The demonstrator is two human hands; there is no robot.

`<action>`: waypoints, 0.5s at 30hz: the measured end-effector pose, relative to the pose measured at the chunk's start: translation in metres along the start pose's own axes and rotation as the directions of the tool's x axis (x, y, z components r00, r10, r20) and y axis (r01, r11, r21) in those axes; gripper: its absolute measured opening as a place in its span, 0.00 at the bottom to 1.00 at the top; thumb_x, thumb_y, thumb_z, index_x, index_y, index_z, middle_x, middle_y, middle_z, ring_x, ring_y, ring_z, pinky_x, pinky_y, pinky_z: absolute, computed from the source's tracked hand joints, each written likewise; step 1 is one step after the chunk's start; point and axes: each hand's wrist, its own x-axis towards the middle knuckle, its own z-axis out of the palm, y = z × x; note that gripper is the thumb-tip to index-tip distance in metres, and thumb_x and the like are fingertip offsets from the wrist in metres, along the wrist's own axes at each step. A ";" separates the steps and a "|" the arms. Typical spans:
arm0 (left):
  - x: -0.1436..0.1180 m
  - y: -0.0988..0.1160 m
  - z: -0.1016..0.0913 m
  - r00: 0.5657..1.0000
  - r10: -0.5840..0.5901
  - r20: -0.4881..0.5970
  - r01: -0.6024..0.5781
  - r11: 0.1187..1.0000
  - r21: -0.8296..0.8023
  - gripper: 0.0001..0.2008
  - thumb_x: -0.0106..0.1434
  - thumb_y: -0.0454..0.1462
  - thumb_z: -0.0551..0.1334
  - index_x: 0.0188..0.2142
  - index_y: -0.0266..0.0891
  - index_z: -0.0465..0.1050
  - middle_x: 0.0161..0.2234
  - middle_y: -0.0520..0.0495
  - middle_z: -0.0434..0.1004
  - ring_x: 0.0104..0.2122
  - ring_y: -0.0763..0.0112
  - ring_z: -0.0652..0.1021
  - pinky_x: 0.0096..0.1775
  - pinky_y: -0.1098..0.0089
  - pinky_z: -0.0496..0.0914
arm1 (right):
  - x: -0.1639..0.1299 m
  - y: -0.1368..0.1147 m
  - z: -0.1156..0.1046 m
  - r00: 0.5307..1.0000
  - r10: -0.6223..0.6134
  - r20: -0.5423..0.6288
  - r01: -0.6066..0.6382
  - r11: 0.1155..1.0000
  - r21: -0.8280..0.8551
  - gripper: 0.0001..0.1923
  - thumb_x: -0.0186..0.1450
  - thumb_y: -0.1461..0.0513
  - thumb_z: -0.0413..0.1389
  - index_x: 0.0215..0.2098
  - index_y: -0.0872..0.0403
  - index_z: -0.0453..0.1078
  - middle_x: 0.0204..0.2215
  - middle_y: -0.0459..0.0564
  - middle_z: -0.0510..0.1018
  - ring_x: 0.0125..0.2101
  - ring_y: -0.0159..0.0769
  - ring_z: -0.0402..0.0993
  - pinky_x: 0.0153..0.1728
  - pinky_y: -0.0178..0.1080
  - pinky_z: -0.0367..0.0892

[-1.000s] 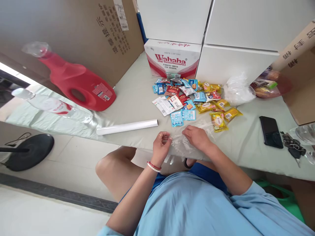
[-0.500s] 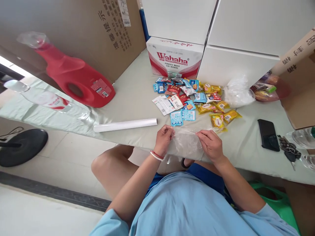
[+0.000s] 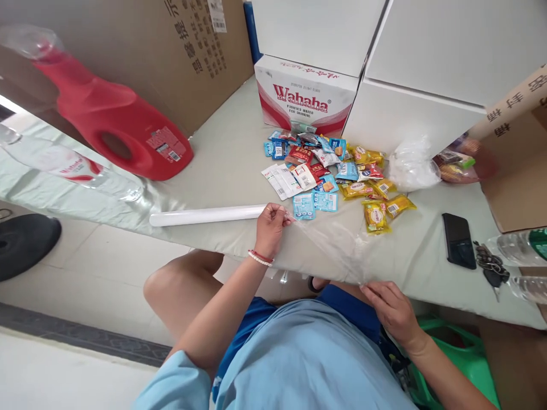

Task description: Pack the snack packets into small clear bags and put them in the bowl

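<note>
A clear plastic bag point(image 3: 337, 246) is stretched slantwise between my hands over the table's front edge. My left hand point(image 3: 272, 225) pinches one corner of it, beside the right end of a white roll point(image 3: 209, 214). Lower and to the right, my right hand point(image 3: 391, 310) pinches the other end near my lap. Just beyond the bag lie light-blue snack packets point(image 3: 315, 204), and yellow-wrapped snacks point(image 3: 376, 217) sit to their right. Red, white and blue packets point(image 3: 301, 155) are heaped behind them.
A red jug point(image 3: 123, 134) and a clear bottle point(image 3: 72, 168) lie at the left. Behind the packets stands a Wahaha carton point(image 3: 305, 97). A bundle of clear bags point(image 3: 413, 165), a phone point(image 3: 458, 240), keys point(image 3: 491, 265) and water bottles point(image 3: 519, 247) are on the right.
My hands have moved apart, drawing the bag out between them. The left went left and slightly up to the roll's end; the right came down and right, toward me.
</note>
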 end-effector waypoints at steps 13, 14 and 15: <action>-0.072 0.021 -0.070 0.890 0.024 0.456 -0.378 0.600 0.705 0.06 0.62 0.39 0.65 0.39 0.44 0.79 0.47 0.43 0.78 0.41 0.61 0.79 0.44 0.60 0.75 | 0.090 0.067 -0.004 0.663 0.740 0.113 -0.653 0.497 0.572 0.27 0.70 0.43 0.57 0.60 0.49 0.72 0.47 0.54 0.82 0.45 0.43 0.80 0.39 0.42 0.77; -0.074 0.026 -0.073 0.869 0.032 0.493 -0.431 0.539 0.724 0.09 0.63 0.40 0.65 0.42 0.45 0.79 0.49 0.42 0.78 0.44 0.58 0.79 0.47 0.58 0.75 | 0.105 0.067 0.000 0.712 0.682 0.167 -0.651 0.552 0.520 0.26 0.68 0.44 0.60 0.56 0.50 0.75 0.44 0.53 0.83 0.43 0.43 0.80 0.39 0.42 0.76; -0.074 0.033 -0.075 0.863 0.061 0.501 -0.464 0.488 0.740 0.11 0.64 0.41 0.65 0.46 0.45 0.79 0.51 0.41 0.77 0.48 0.55 0.79 0.50 0.55 0.75 | 0.119 0.066 0.004 0.760 0.615 0.213 -0.631 0.615 0.473 0.23 0.67 0.45 0.61 0.50 0.51 0.78 0.41 0.52 0.83 0.40 0.42 0.79 0.38 0.41 0.75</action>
